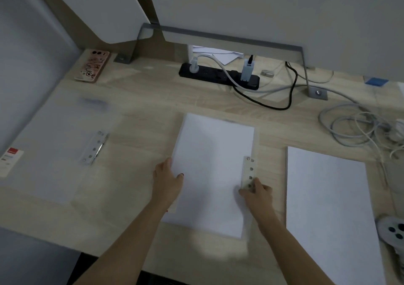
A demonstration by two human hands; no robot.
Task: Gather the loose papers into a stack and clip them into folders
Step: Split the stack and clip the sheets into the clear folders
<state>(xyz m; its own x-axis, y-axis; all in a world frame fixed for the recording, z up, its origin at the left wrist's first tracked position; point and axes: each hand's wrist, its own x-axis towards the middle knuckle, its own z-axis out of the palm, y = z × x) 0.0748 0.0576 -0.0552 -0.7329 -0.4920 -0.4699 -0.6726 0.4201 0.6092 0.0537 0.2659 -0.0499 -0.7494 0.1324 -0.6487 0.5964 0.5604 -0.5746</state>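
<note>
The paper stack (pixel 209 175) lies mid-worktop (pixel 153 92). The left hand (pixel 167 181) rests on its 9 o'clock edge, fingers relaxed. The right hand (pixel 256 194) curls its fingers over the metal clip (pixel 248 169) at 4 o'clock. The red-and-white label (pixel 9 160) on the second folder (pixel 54 145), far out at 9 o'clock, is too blurred to read.

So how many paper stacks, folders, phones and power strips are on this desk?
Paper stacks: 2
Clear clip folders: 2
Phone: 1
Power strip: 1
Total: 6
</note>
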